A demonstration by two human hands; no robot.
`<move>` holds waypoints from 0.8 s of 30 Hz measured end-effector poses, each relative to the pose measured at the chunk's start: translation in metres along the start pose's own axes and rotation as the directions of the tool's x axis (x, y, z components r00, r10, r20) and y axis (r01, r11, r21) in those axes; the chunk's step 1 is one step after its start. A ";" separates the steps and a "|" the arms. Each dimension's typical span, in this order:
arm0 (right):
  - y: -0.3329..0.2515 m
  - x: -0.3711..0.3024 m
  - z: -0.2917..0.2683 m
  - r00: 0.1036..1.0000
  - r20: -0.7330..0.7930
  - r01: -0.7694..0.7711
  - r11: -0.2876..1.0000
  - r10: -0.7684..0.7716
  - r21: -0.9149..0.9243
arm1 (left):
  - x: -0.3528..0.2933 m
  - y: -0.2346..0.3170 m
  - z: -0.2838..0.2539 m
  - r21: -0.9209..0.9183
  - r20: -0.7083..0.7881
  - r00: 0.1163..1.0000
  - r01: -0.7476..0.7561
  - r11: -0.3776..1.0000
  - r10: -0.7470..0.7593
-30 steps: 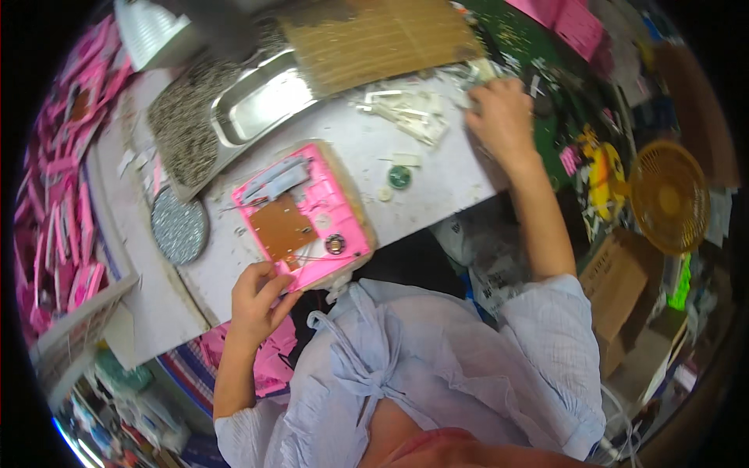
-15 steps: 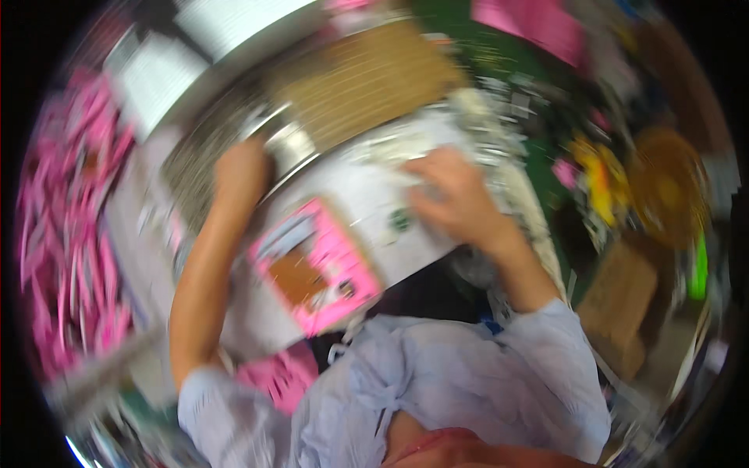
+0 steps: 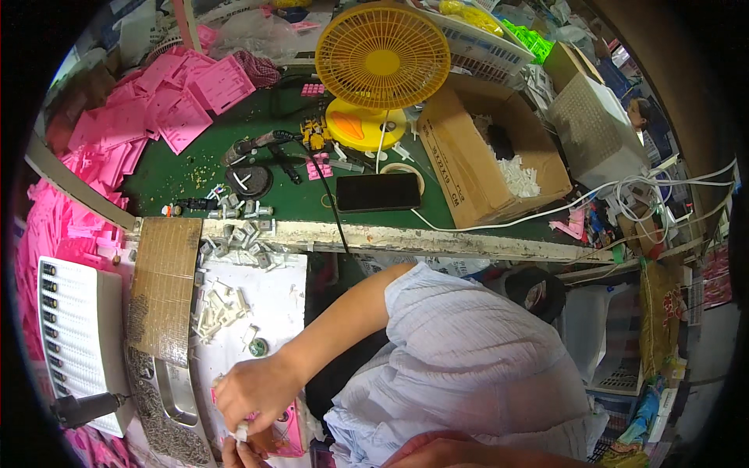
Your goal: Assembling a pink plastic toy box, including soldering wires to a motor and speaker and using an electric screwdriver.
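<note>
Right hand: your grip was clamped on a small white part, beside or over the pink housing | Left hand: near it, hold untellable | Technique: light, steady pressure probably served you best

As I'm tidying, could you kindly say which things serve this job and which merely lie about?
Job, apparently: white plastic piece at the hands; pink plastic casing beneath; probably the loose white parts.

Lying about, seemingly: yellow desk fan; black smartphone; tape roll.
</note>
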State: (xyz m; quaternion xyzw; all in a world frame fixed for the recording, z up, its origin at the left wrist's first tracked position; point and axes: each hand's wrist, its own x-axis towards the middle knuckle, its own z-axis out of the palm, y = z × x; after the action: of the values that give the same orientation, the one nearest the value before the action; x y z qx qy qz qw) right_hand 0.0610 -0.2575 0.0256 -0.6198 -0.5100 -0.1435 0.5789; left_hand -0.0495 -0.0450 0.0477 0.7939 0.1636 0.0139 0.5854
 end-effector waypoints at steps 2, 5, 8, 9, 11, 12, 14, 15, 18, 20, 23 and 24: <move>0.002 0.000 0.012 0.998 0.020 0.054 0.998 -0.055 0.044 | 0.024 -0.085 -0.049 -0.201 0.207 0.978 0.057 0.978 -0.015; 0.000 0.006 0.008 0.997 0.066 0.038 0.998 -0.041 0.043 | 0.011 -0.098 -0.050 -0.384 0.145 0.986 0.137 0.913 -0.087; 0.002 0.005 0.021 0.989 0.115 0.098 0.995 -0.097 0.001 | 0.007 -0.125 -0.064 -0.347 0.220 0.973 0.142 0.927 -0.066; 0.003 0.005 0.026 0.984 0.130 0.128 0.991 -0.125 -0.022 | 0.004 -0.124 -0.063 -0.323 0.256 0.964 0.153 0.934 -0.069; 0.005 0.005 0.028 0.967 0.184 0.188 0.981 -0.177 -0.043 | 0.001 -0.123 -0.063 -0.310 0.333 0.942 0.138 0.941 -0.028; 0.005 0.008 0.028 0.956 0.212 0.219 0.975 -0.204 -0.050 | -0.002 -0.121 -0.063 -0.310 0.307 0.950 0.162 0.937 -0.063; 0.005 0.013 0.023 0.955 0.216 0.219 0.974 -0.203 -0.052 | -0.007 -0.115 -0.062 -0.312 0.254 0.958 0.211 0.927 -0.132; 0.005 0.015 0.022 0.955 0.218 0.219 0.974 -0.203 -0.053 | -0.008 -0.115 -0.062 -0.321 0.255 0.959 0.201 0.926 -0.120; 0.002 0.011 0.030 0.940 0.285 0.213 0.975 -0.188 -0.060 | -0.011 -0.107 -0.057 -0.320 0.308 0.946 0.201 0.926 -0.099; 0.008 0.007 0.037 0.942 0.278 0.196 0.981 -0.186 -0.009 | -0.011 -0.089 -0.049 -0.276 0.378 0.920 0.220 0.936 -0.105; 0.018 0.002 0.037 0.943 0.331 -0.107 0.962 0.019 0.251 | -0.010 -0.078 -0.057 -0.336 0.463 0.868 0.357 0.871 -0.177; 0.017 -0.003 0.031 0.919 0.372 -0.265 0.902 0.130 0.340 | -0.007 -0.078 -0.057 -0.359 0.497 0.841 0.422 0.832 -0.212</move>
State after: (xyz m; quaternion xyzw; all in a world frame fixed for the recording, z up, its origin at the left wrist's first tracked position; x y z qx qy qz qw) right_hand 0.0605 -0.2284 0.0048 -0.5588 -0.5539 0.1288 0.6036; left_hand -0.0876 0.0262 -0.0056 0.5771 0.1531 -0.2265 0.7695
